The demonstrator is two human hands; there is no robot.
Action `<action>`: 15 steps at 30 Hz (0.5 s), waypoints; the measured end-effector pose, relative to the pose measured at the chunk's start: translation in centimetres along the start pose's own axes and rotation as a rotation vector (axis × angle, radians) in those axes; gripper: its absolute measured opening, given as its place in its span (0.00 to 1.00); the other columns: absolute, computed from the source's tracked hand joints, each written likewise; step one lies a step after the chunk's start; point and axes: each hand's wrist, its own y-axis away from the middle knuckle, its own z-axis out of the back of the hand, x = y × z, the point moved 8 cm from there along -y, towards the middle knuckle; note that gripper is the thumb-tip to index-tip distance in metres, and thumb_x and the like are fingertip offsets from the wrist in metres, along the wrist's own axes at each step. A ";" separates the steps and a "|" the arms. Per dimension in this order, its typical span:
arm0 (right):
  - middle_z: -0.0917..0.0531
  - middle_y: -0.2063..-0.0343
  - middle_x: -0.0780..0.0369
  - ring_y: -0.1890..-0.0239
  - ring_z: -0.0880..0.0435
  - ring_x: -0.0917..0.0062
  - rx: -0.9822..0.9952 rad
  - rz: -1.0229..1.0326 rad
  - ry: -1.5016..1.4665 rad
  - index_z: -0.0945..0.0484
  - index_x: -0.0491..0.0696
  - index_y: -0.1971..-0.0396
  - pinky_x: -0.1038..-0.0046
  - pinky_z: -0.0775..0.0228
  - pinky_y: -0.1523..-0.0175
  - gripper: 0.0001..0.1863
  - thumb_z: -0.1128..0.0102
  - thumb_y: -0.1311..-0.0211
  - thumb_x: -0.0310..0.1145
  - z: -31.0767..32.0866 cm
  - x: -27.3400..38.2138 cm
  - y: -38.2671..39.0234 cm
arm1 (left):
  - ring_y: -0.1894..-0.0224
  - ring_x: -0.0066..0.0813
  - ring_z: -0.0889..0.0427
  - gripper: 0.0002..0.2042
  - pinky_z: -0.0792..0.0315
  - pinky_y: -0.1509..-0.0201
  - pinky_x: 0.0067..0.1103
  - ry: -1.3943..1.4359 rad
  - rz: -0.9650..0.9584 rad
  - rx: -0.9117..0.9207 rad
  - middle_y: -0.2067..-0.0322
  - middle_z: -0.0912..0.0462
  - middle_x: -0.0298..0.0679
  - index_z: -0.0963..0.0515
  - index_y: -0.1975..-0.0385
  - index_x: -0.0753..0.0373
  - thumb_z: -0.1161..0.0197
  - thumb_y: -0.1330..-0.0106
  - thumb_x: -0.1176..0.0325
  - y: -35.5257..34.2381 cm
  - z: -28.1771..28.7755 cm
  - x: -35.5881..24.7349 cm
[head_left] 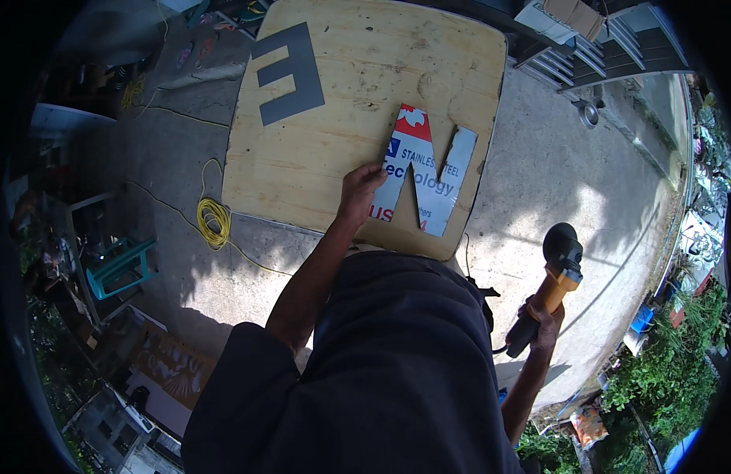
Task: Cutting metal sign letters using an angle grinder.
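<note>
Left hand [359, 189] reaches forward, fingers bent down over the left edge of a flat letter-shaped sheet-metal cutout with red, white and blue printed film [425, 178]. It presses or pinches that edge; thumb is hidden, so whether it truly grips is hard to say. The cutout lies flat on a pale worn plywood board [357, 87], toward the board's near right corner, its lower tips close to the board's near edge.

Right hand [542, 322] hangs low at the person's right side, well apart from the board, clenched around the orange body of an angle grinder with a black head [553, 276]. The grinder's head points up and away from the person, over bare concrete.

On the far left of the same board lies a grey flat letter-shaped cutout [289, 73], well apart from the printed one. The board rests on a sunlit concrete floor [555, 174]. A coiled yellow cable [214, 220] lies on the concrete just left of the board. A teal plastic stool [122, 267] stands farther left in shade. The person's dark shirt fills the lower middle.
</note>
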 end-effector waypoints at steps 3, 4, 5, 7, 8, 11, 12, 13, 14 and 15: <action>0.20 0.75 0.58 0.77 0.17 0.69 0.000 -0.002 0.008 0.26 0.40 0.59 0.68 0.20 0.69 0.24 0.26 0.53 0.34 -0.3 -0.2 0.4 | 0.65 0.16 0.19 0.08 0.24 0.56 0.18 0.018 -0.082 -0.002 0.65 0.13 0.32 0.16 0.58 0.66 0.36 0.26 0.68 0.0 0.1 -0.5; 0.20 0.75 0.58 0.77 0.17 0.69 0.000 0.000 0.011 0.26 0.40 0.59 0.68 0.20 0.69 0.23 0.27 0.53 0.34 -0.3 -0.3 0.5 | 0.67 0.15 0.23 0.09 0.28 0.60 0.18 -0.031 -0.082 -0.064 0.68 0.15 0.30 0.15 0.58 0.67 0.35 0.27 0.68 -0.2 0.5 -0.5; 0.20 0.75 0.58 0.77 0.17 0.69 0.000 0.002 0.013 0.26 0.40 0.59 0.68 0.20 0.68 0.23 0.27 0.53 0.33 -0.3 -0.3 0.6 | 0.69 0.13 0.27 0.09 0.31 0.63 0.17 -0.081 -0.083 -0.126 0.71 0.17 0.27 0.14 0.59 0.68 0.34 0.29 0.68 -0.3 1.0 -0.6; 0.20 0.75 0.58 0.77 0.17 0.69 0.001 0.000 0.002 0.26 0.40 0.59 0.68 0.20 0.68 0.23 0.28 0.53 0.33 -0.1 -0.6 0.7 | 0.71 0.13 0.29 0.10 0.34 0.66 0.18 -0.140 -0.111 -0.156 0.73 0.19 0.27 0.14 0.60 0.68 0.34 0.29 0.67 -0.8 1.5 -0.7; 0.20 0.75 0.58 0.77 0.17 0.69 0.005 -0.002 -0.007 0.25 0.40 0.59 0.68 0.20 0.68 0.22 0.28 0.53 0.33 -0.1 -0.7 0.8 | 0.72 0.14 0.31 0.11 0.37 0.68 0.19 -0.197 -0.139 -0.189 0.75 0.21 0.26 0.14 0.61 0.68 0.33 0.29 0.66 -1.0 1.9 -0.9; 0.19 0.75 0.59 0.76 0.16 0.71 -0.024 -0.011 -0.044 0.25 0.40 0.58 0.69 0.20 0.69 0.25 0.24 0.54 0.34 0.8 -1.6 1.4 | 0.74 0.14 0.35 0.12 0.41 0.71 0.21 -0.283 -0.177 -0.181 0.78 0.23 0.27 0.14 0.63 0.69 0.33 0.29 0.64 -1.6 1.2 -3.1; 0.19 0.75 0.59 0.76 0.16 0.71 -0.029 -0.012 -0.053 0.25 0.40 0.58 0.69 0.20 0.69 0.25 0.24 0.54 0.34 1.1 -1.9 1.5 | 0.74 0.14 0.32 0.13 0.37 0.70 0.21 -0.318 -0.174 -0.157 0.78 0.21 0.30 0.14 0.64 0.69 0.33 0.29 0.63 -2.2 1.0 -4.1; 0.19 0.75 0.59 0.76 0.16 0.71 -0.036 -0.025 -0.057 0.25 0.40 0.58 0.69 0.20 0.69 0.25 0.24 0.54 0.34 1.7 -2.2 1.9 | 0.73 0.15 0.29 0.13 0.35 0.69 0.21 -0.385 -0.217 -0.107 0.77 0.19 0.31 0.15 0.65 0.69 0.33 0.29 0.63 -3.0 0.0 -5.4; 0.19 0.75 0.59 0.76 0.16 0.71 -0.045 -0.040 -0.062 0.25 0.40 0.58 0.69 0.20 0.69 0.25 0.24 0.54 0.34 2.3 -2.5 2.4 | 0.73 0.16 0.27 0.14 0.33 0.68 0.21 -0.452 -0.259 -0.055 0.76 0.18 0.33 0.15 0.66 0.69 0.33 0.29 0.62 -3.9 -1.2 -6.7; 0.19 0.75 0.59 0.76 0.16 0.71 -0.046 -0.039 -0.072 0.25 0.40 0.58 0.69 0.20 0.69 0.25 0.24 0.54 0.34 2.6 -3.1 2.2 | 0.72 0.17 0.25 0.13 0.31 0.66 0.21 -0.539 -0.248 0.028 0.75 0.16 0.34 0.15 0.65 0.69 0.33 0.29 0.62 -4.6 -2.4 -8.3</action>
